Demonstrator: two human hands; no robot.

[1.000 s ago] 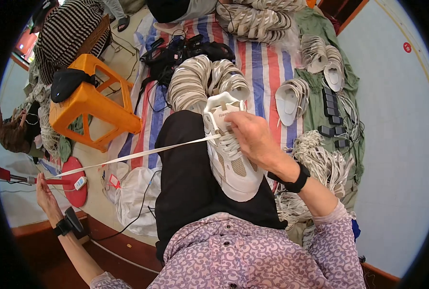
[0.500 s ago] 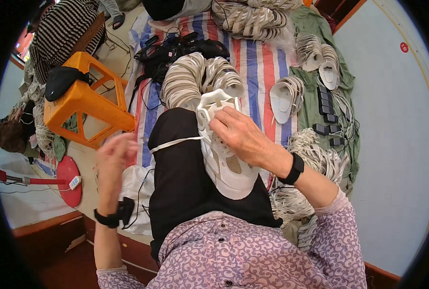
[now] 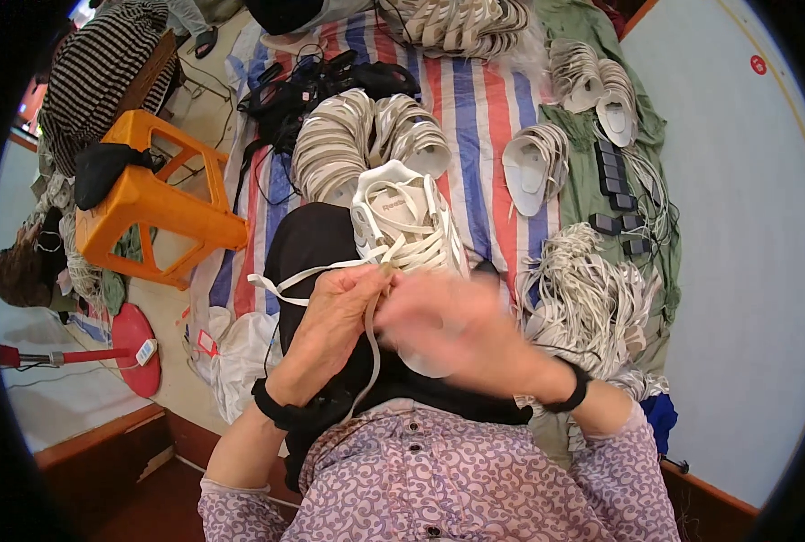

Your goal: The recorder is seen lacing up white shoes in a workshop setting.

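Pinching a white shoelace (image 3: 305, 273) between the fingers of my left hand (image 3: 335, 318), I keep it close above the white sneaker (image 3: 404, 224) resting on my black-clad lap. My right hand (image 3: 452, 327) is blurred just beside the left, so I cannot tell its grip. Bundled white laces (image 3: 592, 294) lie to my right, an orange stool (image 3: 154, 203) to my left.
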